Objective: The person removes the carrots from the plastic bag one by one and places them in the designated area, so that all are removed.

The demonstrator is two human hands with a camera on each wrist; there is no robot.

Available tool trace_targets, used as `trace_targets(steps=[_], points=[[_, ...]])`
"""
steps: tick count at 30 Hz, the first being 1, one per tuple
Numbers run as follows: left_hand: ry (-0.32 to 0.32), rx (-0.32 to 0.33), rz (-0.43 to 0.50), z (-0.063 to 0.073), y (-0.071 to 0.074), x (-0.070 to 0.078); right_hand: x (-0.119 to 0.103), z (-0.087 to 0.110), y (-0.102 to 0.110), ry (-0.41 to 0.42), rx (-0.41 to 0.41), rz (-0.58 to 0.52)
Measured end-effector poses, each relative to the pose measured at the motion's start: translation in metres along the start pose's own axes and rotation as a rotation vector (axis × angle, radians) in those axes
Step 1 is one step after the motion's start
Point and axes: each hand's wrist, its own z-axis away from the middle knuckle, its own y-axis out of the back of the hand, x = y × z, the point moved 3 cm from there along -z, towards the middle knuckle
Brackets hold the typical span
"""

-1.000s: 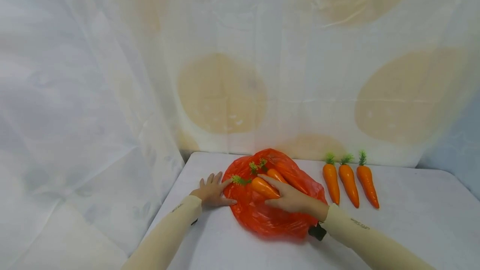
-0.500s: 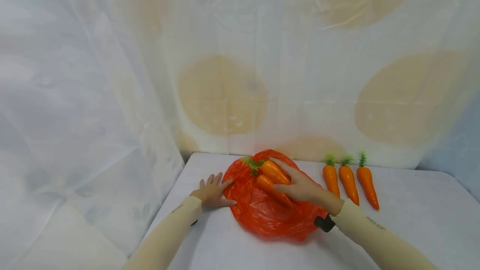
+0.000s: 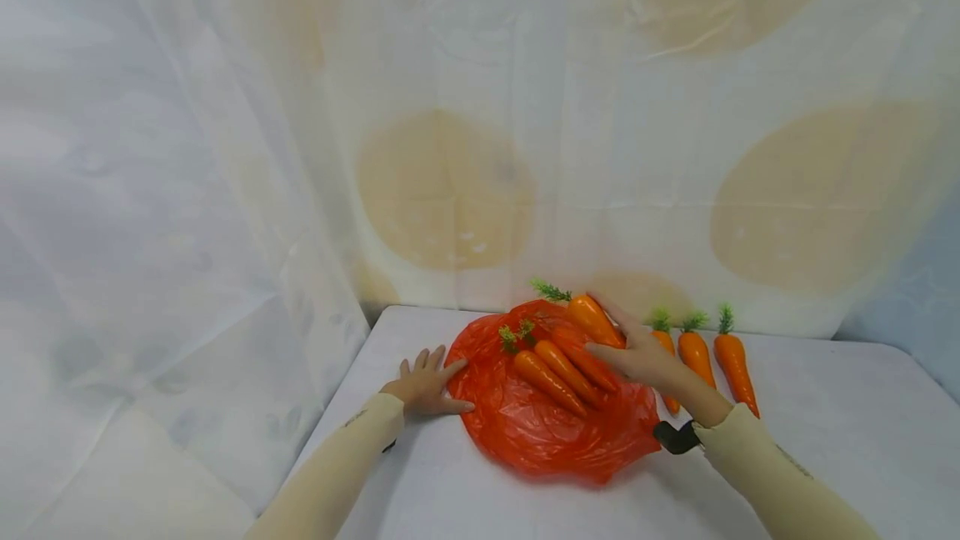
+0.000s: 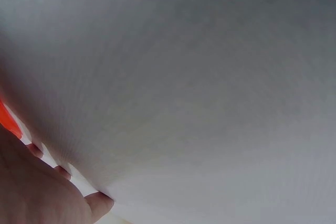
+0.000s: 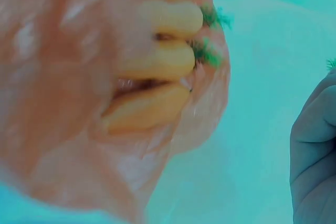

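In the head view, my right hand (image 3: 637,352) grips an orange carrot (image 3: 592,319) with a green leafy top, above the far right edge of a red plastic bag (image 3: 517,432). Two carrots with leafy tops, one of them the nearer carrot (image 3: 550,382), lie side by side on the bag. Beside them is a third orange shape (image 3: 588,361), its top not visible. My left hand (image 3: 427,386) rests flat with fingers spread, fingertips touching the bag's left edge. The right wrist view shows the bag (image 5: 52,103) and part of my right hand (image 5: 317,145); the held carrot is mostly out of frame.
Right of the bag, three more carrots with green tops lie in a row, the middle carrot (image 3: 697,357) among them, partly behind my right forearm. A white table (image 3: 825,440) carries everything. Pale patterned curtains (image 3: 615,148) hang behind it and at the left.
My right hand has carried a carrot from the left part of the bag toward the right and the far edge, uncovering the others on the bag. My left hand has stayed in place.
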Motion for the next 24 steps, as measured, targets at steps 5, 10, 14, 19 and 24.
trace_targets(steps=[5, 10, 14, 19, 24], points=[[-0.005, 0.005, 0.002, 0.001, 0.001, 0.002, 0.009, 0.015, 0.017, -0.056, 0.102, 0.084], [-0.012, 0.003, -0.013, 0.003, -0.002, 0.004, 0.023, 0.031, 0.036, -0.08, 0.201, 0.113], [-0.015, 0.001, -0.014, 0.005, -0.002, 0.005, 0.036, 0.043, 0.049, -0.103, 0.253, 0.09], [-0.006, 0.019, 0.001, 0.006, 0.001, 0.003, 0.048, 0.055, 0.061, -0.104, 0.315, 0.097], [-0.007, 0.021, 0.009, 0.004, 0.001, 0.003, 0.063, 0.069, 0.071, -0.134, 0.398, 0.145]])
